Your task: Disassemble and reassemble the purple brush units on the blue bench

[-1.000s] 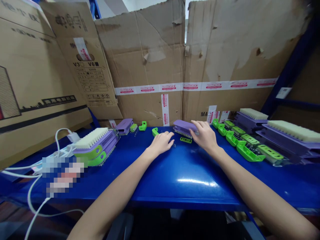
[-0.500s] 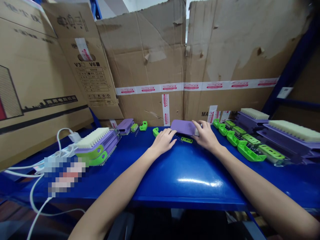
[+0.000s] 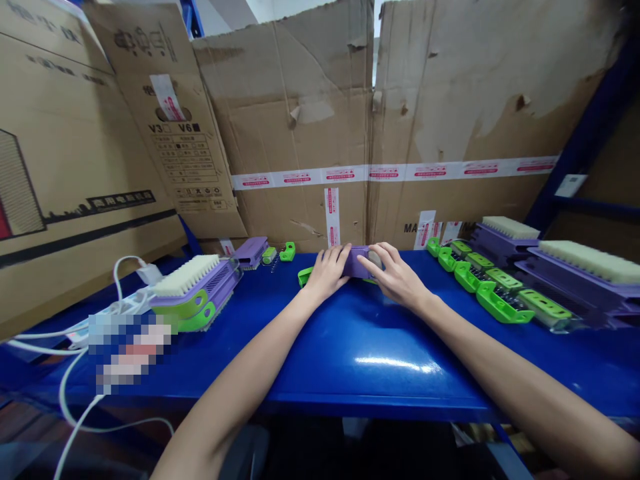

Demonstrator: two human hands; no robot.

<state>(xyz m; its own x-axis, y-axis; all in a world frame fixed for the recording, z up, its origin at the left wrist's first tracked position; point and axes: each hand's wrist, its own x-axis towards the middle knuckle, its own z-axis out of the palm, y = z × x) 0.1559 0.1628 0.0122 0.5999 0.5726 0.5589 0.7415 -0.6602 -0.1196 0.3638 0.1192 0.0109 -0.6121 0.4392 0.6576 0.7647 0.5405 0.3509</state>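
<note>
Between my two hands is a purple plastic brush body (image 3: 357, 262), tipped so that a narrower side faces me. My left hand (image 3: 327, 270) grips its left end, fingers laid over the top. At the other end, my right hand (image 3: 395, 272) holds it with thumb in front and fingers curled behind. A pale or clear part (image 3: 374, 259) shows beside the right fingers. A green end piece (image 3: 305, 276) lies just left of my left hand, partly covered by it. A sliver of green shows under the purple body; the rest there is hidden.
Stacked purple brushes (image 3: 200, 293) with cream bristles stand left, near a power strip (image 3: 125, 303) with white cables. Behind them sits a smaller purple body (image 3: 251, 252). Green end pieces (image 3: 493, 303), green-topped clear parts (image 3: 545, 308) and purple brushes (image 3: 583, 280) line the right. Cardboard (image 3: 300, 133) walls the back.
The purple body has turned from showing its broad flat face to a narrower side. My right hand has moved left, closer to my left hand. The green oval piece below is now mostly covered.
</note>
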